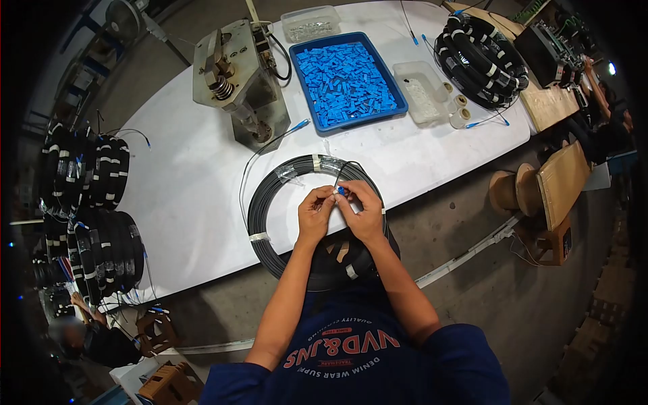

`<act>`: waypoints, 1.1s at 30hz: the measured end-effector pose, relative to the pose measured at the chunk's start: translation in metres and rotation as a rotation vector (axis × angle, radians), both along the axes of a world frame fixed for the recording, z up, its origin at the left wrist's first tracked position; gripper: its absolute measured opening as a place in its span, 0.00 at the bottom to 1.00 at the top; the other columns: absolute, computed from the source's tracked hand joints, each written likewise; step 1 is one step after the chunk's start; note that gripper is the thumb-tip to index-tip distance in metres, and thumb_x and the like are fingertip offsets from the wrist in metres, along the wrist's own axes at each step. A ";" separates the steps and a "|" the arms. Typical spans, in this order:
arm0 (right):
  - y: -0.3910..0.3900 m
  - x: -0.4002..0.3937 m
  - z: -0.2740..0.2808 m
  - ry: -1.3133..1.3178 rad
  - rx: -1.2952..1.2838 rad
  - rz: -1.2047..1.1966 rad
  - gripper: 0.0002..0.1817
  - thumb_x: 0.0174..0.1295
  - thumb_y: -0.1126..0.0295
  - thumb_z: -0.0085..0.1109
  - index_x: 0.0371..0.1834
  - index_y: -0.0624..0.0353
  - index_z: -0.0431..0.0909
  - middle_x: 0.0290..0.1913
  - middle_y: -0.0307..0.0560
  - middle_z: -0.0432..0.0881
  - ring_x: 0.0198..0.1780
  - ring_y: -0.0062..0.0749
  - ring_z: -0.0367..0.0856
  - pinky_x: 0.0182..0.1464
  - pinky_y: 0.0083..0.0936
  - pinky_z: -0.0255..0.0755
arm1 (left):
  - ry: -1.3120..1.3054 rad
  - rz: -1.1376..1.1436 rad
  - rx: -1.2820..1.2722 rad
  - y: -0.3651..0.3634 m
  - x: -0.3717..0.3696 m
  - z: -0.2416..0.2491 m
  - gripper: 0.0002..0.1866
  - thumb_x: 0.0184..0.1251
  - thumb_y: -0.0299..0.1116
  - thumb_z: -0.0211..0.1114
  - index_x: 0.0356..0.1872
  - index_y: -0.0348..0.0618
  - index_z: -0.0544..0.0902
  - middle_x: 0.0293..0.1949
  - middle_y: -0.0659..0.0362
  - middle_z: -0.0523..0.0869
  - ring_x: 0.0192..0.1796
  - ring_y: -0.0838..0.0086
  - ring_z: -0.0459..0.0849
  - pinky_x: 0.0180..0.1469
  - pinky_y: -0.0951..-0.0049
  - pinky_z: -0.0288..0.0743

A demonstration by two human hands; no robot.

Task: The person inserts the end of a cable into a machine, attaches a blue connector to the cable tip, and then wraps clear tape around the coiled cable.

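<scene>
A small blue connector (pixel 342 191) is held between two bare hands above the far side of a black cable coil (pixel 260 209), near the front edge of a white bench (pixel 182 223). The left hand (pixel 315 210) pinches at the connector's left end, where a small pale bit shows, too small to identify; the right hand (pixel 365 208) pinches its blue body between thumb and fingers. A loop of black cable (pixel 349 163) arches just behind the fingertips. The coil, bound with pale tape, lies partly on the bench and reaches past its edge toward the worker's dark blue shirt (pixel 351 344).

Beyond the coil, a blue tray (pixel 403 108) holds a heap of small blue pieces (pixel 347 81). To its left stands a metal press (pixel 236 74), with a blue-tipped cable end (pixel 300 125) between the two. One clear plastic box (pixel 310 23) sits behind the tray, another (pixel 422 94) to its right, beside small rolls (pixel 460 118). Bundled black coils (pixel 480 61) rest farther right, while more stacked coils (pixel 104 250) stand at far left. Co-workers are seen at lower left (pixel 101 344) and upper right.
</scene>
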State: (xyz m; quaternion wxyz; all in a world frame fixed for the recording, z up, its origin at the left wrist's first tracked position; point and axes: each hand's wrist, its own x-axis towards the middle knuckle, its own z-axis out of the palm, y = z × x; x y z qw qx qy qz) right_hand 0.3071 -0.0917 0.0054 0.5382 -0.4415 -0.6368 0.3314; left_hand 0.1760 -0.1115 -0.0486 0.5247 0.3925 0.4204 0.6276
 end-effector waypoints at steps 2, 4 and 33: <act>-0.001 0.000 0.003 0.059 -0.057 0.030 0.12 0.58 0.80 0.68 0.46 0.66 0.84 0.43 0.46 0.83 0.39 0.26 0.79 0.42 0.21 0.73 | 0.005 -0.003 0.026 0.002 0.001 -0.005 0.03 0.74 0.19 0.62 0.44 0.33 0.80 0.50 0.55 0.84 0.51 0.75 0.83 0.56 0.75 0.78; -0.001 0.001 -0.001 0.061 -0.065 0.029 0.12 0.58 0.80 0.69 0.45 0.65 0.84 0.43 0.46 0.83 0.39 0.26 0.79 0.42 0.21 0.73 | 0.013 -0.040 0.031 0.003 -0.001 -0.005 0.03 0.74 0.20 0.62 0.44 0.33 0.80 0.51 0.54 0.83 0.52 0.75 0.82 0.56 0.75 0.77; 0.002 0.000 -0.001 0.095 -0.128 0.071 0.11 0.57 0.76 0.74 0.41 0.65 0.84 0.36 0.45 0.82 0.35 0.25 0.80 0.38 0.21 0.73 | -0.030 -0.105 0.026 0.001 -0.008 -0.009 0.04 0.75 0.20 0.60 0.46 0.34 0.80 0.54 0.51 0.82 0.55 0.72 0.82 0.59 0.74 0.76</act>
